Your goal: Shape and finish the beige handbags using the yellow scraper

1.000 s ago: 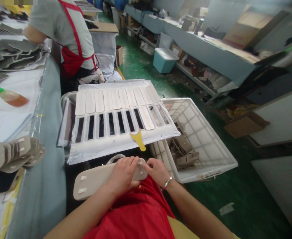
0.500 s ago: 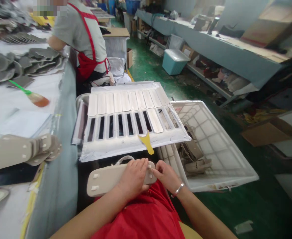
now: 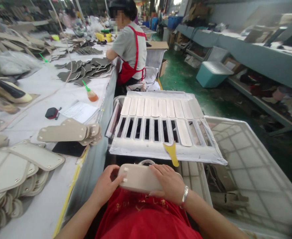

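Note:
A beige flat piece [image 3: 139, 178] with small white tabs lies across my lap over a red apron [image 3: 146, 215]. My left hand [image 3: 105, 186] grips its left end, fingers curled round it. My right hand [image 3: 169, 182] rests on its right end with fingers pressed over it; a bracelet is on that wrist. Just beyond stands a white board [image 3: 160, 151] carrying a row of pale strips [image 3: 160, 108] and dark slots, with a yellow scraper [image 3: 172, 153] lying on its near edge.
A white plastic crate [image 3: 247, 159] with beige scraps sits at right. On the table at left lie stacks of beige pieces [image 3: 63, 132], grey cut pieces [image 3: 86, 68], a brush [image 3: 91, 93] and papers. A person in a red apron [image 3: 131, 54] works ahead. A blue bin [image 3: 213, 73] stands on the green floor.
The view swung left and up, showing more of the table. The beige piece turned in my hands: my left hand moved to its left end, my right hand now covers its right end.

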Motion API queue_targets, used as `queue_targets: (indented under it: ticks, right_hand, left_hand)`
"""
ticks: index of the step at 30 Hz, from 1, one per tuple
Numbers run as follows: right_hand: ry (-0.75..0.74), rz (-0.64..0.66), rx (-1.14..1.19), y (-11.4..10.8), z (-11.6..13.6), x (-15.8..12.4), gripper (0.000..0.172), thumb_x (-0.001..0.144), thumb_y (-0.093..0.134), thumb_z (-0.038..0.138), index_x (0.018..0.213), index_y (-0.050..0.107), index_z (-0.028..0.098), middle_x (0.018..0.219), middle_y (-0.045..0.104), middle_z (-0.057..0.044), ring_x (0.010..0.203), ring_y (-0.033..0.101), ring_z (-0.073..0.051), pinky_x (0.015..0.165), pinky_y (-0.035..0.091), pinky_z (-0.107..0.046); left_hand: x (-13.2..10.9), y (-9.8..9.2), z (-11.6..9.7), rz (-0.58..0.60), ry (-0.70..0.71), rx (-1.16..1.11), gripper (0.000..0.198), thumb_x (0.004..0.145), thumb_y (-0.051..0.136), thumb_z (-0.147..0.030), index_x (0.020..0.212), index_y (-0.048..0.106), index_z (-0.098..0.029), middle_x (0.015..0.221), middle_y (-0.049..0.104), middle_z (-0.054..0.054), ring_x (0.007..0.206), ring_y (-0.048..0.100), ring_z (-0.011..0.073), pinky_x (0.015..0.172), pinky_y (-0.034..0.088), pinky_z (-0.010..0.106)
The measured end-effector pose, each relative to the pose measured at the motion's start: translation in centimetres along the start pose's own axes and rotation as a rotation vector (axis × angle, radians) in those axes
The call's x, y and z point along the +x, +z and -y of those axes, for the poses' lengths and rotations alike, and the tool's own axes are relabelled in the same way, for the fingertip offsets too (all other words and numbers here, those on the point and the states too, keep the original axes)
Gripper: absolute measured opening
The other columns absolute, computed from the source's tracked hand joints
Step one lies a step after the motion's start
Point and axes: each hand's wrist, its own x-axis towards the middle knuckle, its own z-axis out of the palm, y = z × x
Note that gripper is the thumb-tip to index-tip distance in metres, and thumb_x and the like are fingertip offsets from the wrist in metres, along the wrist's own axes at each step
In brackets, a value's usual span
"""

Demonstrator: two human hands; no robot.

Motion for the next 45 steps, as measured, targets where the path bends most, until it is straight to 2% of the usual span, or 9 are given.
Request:
queue_targets:
  ticks: [5, 12, 21, 32, 36, 38, 40, 43, 45]
  right_hand:
    - [-0.073, 0.045, 0.028, 0.9, 2.6, 3.9, 0.092, 0.059, 0.066, 0.06, 0.133, 0.035, 0.015, 0.13, 0.044, -0.015, 0.114, 0.042, -0.03, 0.095, 0.032, -0.044]
    - [-0.059, 0.018, 0.021, 2.1, 6.2, 7.0, 0.09, 0.061, 0.065, 0.059, 0.133, 0.034, 0.015, 0.132, 0.042, -0.016, 0.112, 0.042, -0.031, 0.095, 0.028, -0.044]
    - [0.027, -0.069, 0.03, 2.3, 8.0, 7.2, 0.067, 0.06, 0.066, 0.044, 0.118, 0.045, 0.017, 0.112, 0.054, -0.011, 0.098, 0.047, -0.027, 0.088, 0.03, -0.039]
    - [-0.002, -0.027, -0.039, 2.7, 8.4, 8.0, 0.082, 0.058, 0.066, 0.052, 0.128, 0.04, 0.017, 0.115, 0.054, -0.012, 0.097, 0.049, -0.029, 0.086, 0.034, -0.044]
    - [-0.067, 0.05, 0.1, 0.8, 6.3, 7.1, 0.088, 0.062, 0.062, 0.06, 0.132, 0.036, 0.014, 0.126, 0.048, -0.014, 0.11, 0.046, -0.03, 0.094, 0.034, -0.045]
    - [-0.003, 0.003, 0.194, -1.1, 3.8, 6.0, 0.072, 0.077, 0.049, 0.055, 0.133, 0.035, 0.012, 0.132, 0.044, -0.015, 0.119, 0.042, -0.026, 0.099, 0.032, -0.042]
    - [0.158, -0.161, 0.214, -2.9, 1.0, 4.5, 0.054, 0.088, 0.033, 0.045, 0.131, 0.038, 0.011, 0.132, 0.045, -0.015, 0.122, 0.04, -0.023, 0.101, 0.031, -0.04]
    - [0.309, -0.315, 0.128, -3.9, -1.9, 2.2, 0.049, 0.092, 0.024, 0.039, 0.127, 0.041, 0.009, 0.128, 0.049, -0.015, 0.121, 0.042, -0.021, 0.101, 0.032, -0.038]
    - [0.328, -0.237, 0.06, -3.0, -2.5, 1.3, 0.048, 0.092, 0.025, 0.039, 0.127, 0.043, 0.01, 0.123, 0.054, -0.014, 0.116, 0.048, -0.02, 0.096, 0.036, -0.035]
  left_hand:
    - [0.5, 0.8, 1.1, 0.078, -0.06, -0.338, 0.039, 0.079, 0.055, -0.038, 0.111, 0.049, -0.018, 0.109, 0.059, 0.007, 0.093, 0.058, 0.0195, 0.081, 0.049, 0.034]
    - [0.5, 0.5, 1.8, 0.11, -0.031, -0.449, 0.038, 0.08, 0.055, -0.037, 0.112, 0.049, -0.019, 0.105, 0.059, 0.006, 0.094, 0.056, 0.0188, 0.081, 0.048, 0.032]
    - [0.1, 0.6, 2.0, 0.094, 0.025, -0.461, 0.038, 0.081, 0.053, -0.035, 0.115, 0.047, -0.02, 0.109, 0.058, 0.005, 0.096, 0.056, 0.0191, 0.083, 0.048, 0.033]
    - [0.4, 0.7, 1.5, 0.083, 0.074, -0.514, 0.033, 0.082, 0.052, -0.031, 0.113, 0.05, -0.018, 0.11, 0.059, 0.006, 0.098, 0.056, 0.0185, 0.086, 0.047, 0.033]
    - [0.8, -0.5, 1.3, 0.174, 0.076, -0.353, 0.035, 0.08, 0.052, -0.032, 0.113, 0.051, -0.018, 0.107, 0.061, 0.005, 0.093, 0.058, 0.0182, 0.081, 0.049, 0.032]
    - [1.3, -1.4, 0.9, 0.156, 0.064, -0.227, 0.038, 0.082, 0.049, -0.036, 0.116, 0.05, -0.018, 0.112, 0.06, 0.007, 0.097, 0.058, 0.0193, 0.083, 0.048, 0.034]
    - [2.1, -1.7, -0.1, 0.027, 0.103, -0.06, 0.041, 0.085, 0.043, -0.038, 0.12, 0.048, -0.017, 0.12, 0.056, 0.009, 0.108, 0.053, 0.0212, 0.093, 0.043, 0.038]
    - [3.6, 0.0, -2.9, -0.109, 0.342, 0.206, 0.044, 0.088, 0.035, -0.04, 0.122, 0.046, -0.014, 0.126, 0.051, 0.012, 0.119, 0.044, 0.0228, 0.103, 0.031, 0.042]
    - [4.2, 2.1, -4.9, -0.042, 0.511, 0.358, 0.044, 0.088, 0.037, -0.042, 0.119, 0.05, -0.015, 0.123, 0.054, 0.013, 0.117, 0.045, 0.0248, 0.102, 0.032, 0.042]
